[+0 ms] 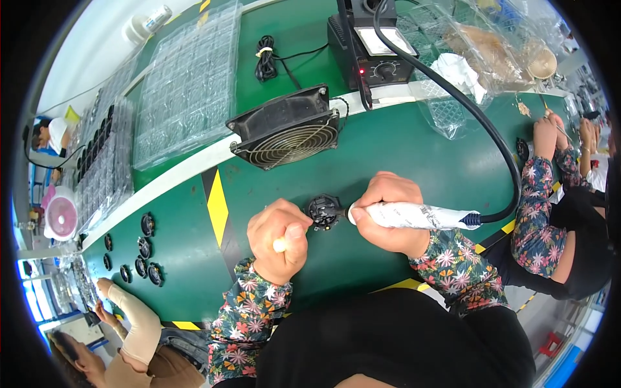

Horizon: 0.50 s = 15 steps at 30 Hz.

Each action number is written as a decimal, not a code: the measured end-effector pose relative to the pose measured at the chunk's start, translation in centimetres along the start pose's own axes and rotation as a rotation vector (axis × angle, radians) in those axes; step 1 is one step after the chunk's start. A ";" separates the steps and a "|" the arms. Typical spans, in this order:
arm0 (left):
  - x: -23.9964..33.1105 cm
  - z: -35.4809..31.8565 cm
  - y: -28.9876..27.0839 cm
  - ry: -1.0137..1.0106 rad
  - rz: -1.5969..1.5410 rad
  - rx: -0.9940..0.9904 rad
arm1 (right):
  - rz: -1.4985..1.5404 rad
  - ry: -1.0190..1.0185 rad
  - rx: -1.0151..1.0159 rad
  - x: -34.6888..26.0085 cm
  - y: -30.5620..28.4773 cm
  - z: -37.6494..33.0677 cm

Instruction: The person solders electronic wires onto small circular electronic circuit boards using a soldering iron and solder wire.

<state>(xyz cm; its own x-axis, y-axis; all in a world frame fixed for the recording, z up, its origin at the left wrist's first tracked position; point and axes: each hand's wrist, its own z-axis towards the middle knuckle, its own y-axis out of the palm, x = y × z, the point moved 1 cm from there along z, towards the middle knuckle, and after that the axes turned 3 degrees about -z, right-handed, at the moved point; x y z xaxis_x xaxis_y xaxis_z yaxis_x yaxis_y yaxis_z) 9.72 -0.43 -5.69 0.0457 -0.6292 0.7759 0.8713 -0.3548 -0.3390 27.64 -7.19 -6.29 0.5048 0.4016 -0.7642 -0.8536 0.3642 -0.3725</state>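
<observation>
My right hand [388, 216] grips a soldering iron [414, 215] wrapped in white tape, its tip resting on a small round black part [323, 211] on the green table [401, 149]. A thick black cable [479, 123] runs from the iron up to the black soldering station [372, 48]. Just left of the part, my left hand [279, 239] is closed with a thin pale piece pinched between thumb and fingers, likely solder wire.
A black square fan [288, 126] stands behind the part. Clear plastic trays [187, 84] lie at the back left. Several round black parts [139, 255] sit at the left near a co-worker's arm [132, 317]. Another person's hands [550, 132] work at the right.
</observation>
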 end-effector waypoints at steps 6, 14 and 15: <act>-0.6 0.1 0.0 0.079 -0.026 0.031 | 0.005 0.025 -0.013 0.0 0.0 0.1; -0.7 0.2 0.1 0.080 -0.031 0.034 | 0.008 0.028 -0.017 0.1 0.0 0.1; -0.7 0.2 0.1 0.076 -0.028 0.033 | 0.013 0.020 -0.013 0.0 0.0 0.1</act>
<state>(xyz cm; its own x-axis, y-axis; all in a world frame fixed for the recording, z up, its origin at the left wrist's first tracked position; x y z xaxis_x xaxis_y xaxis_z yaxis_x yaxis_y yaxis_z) 9.83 0.09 -6.13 -0.0151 -0.6705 0.7418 0.8875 -0.3507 -0.2989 27.68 -7.08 -6.26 0.4914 0.3895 -0.7790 -0.8616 0.3480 -0.3696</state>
